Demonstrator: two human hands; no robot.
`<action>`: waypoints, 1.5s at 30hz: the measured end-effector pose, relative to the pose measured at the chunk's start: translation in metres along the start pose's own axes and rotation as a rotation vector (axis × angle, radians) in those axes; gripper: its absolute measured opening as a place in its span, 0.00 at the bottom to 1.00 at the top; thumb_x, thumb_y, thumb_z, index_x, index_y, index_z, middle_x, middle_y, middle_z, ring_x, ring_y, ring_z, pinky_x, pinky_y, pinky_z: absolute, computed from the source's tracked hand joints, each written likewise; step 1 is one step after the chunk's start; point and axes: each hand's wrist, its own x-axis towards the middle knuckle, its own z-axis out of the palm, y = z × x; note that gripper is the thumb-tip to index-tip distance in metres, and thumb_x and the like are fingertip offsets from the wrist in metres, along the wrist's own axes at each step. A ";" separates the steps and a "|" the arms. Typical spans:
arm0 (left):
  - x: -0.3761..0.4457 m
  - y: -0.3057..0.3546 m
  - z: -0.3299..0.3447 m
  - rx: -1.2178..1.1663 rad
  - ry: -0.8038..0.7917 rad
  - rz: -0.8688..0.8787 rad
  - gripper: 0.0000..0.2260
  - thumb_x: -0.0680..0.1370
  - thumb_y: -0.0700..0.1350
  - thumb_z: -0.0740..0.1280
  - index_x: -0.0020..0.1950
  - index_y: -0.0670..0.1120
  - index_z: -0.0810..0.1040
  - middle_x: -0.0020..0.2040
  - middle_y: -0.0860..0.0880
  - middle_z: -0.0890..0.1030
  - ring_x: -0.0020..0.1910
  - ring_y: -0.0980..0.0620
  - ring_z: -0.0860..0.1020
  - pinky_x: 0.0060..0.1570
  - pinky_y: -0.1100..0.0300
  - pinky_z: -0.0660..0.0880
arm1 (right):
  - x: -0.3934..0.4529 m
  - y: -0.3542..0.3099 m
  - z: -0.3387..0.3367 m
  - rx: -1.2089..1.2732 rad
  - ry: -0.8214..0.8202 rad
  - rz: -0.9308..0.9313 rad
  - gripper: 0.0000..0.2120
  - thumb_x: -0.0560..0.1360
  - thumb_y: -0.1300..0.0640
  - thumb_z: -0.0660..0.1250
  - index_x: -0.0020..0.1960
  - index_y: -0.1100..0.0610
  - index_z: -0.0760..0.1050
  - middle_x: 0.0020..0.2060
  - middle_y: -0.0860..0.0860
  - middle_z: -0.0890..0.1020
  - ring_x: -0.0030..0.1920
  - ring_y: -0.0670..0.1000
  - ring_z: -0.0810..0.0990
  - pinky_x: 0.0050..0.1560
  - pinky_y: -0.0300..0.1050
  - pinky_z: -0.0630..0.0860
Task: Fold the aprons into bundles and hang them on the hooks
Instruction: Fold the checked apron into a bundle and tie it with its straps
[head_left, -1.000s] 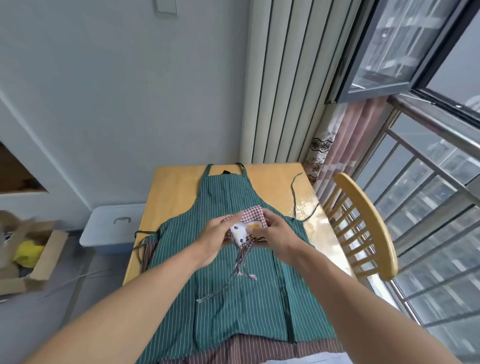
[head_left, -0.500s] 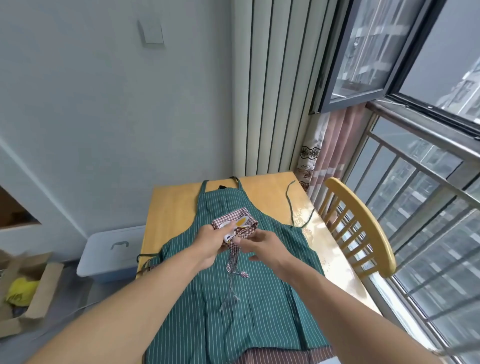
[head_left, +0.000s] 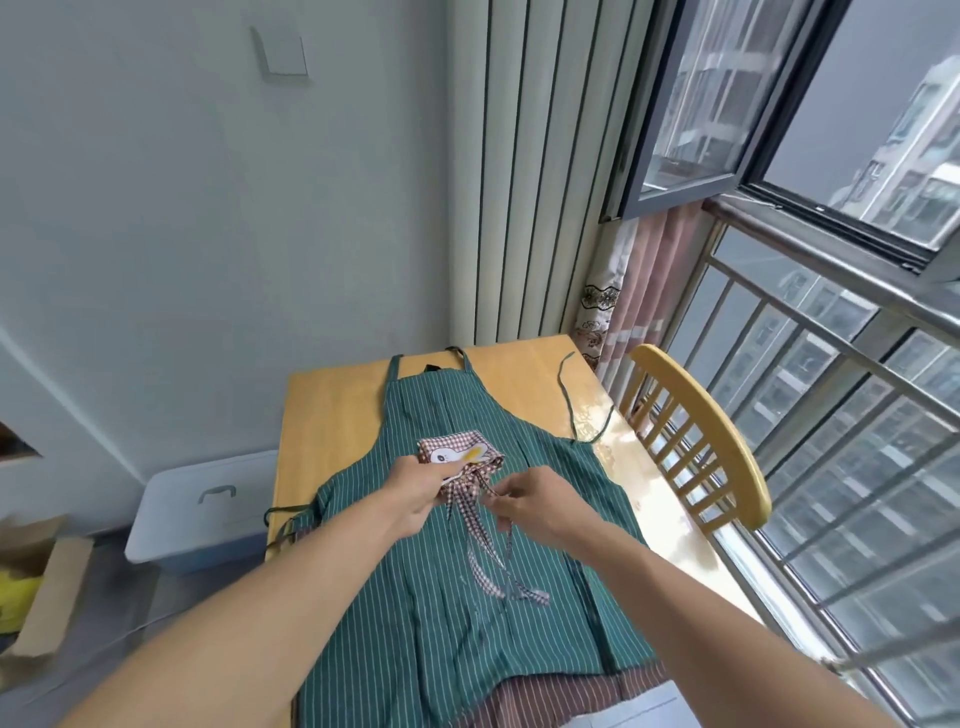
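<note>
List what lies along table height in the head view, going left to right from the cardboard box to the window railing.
Cardboard box → white storage bin → wooden table → left hand → checkered apron bundle → right hand → yellow wooden chair → window railing.

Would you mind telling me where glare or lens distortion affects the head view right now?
Head view: window light glares off the table edge beside the chair; wide-angle distortion bows the window railing and wall; the green striped apron stays evenly lit and sharp.
</note>
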 end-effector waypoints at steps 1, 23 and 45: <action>-0.008 0.003 0.002 0.050 -0.022 -0.007 0.36 0.60 0.48 0.84 0.63 0.39 0.76 0.60 0.43 0.83 0.58 0.43 0.82 0.62 0.43 0.78 | -0.003 -0.006 -0.006 -0.104 -0.012 -0.035 0.12 0.81 0.49 0.68 0.49 0.57 0.83 0.35 0.52 0.84 0.25 0.44 0.71 0.25 0.37 0.67; -0.080 0.065 0.008 0.082 -0.630 0.186 0.28 0.73 0.24 0.63 0.69 0.46 0.74 0.51 0.40 0.80 0.50 0.43 0.78 0.56 0.46 0.72 | 0.023 -0.006 -0.054 0.443 -0.165 0.073 0.12 0.84 0.59 0.59 0.45 0.60 0.77 0.29 0.50 0.67 0.28 0.47 0.60 0.31 0.43 0.54; -0.071 0.065 0.029 -0.315 0.094 0.088 0.08 0.77 0.31 0.70 0.55 0.33 0.81 0.49 0.39 0.85 0.45 0.43 0.84 0.47 0.50 0.82 | 0.003 -0.012 0.040 -0.039 0.511 -0.230 0.08 0.79 0.46 0.66 0.47 0.48 0.81 0.40 0.42 0.83 0.37 0.40 0.79 0.42 0.47 0.81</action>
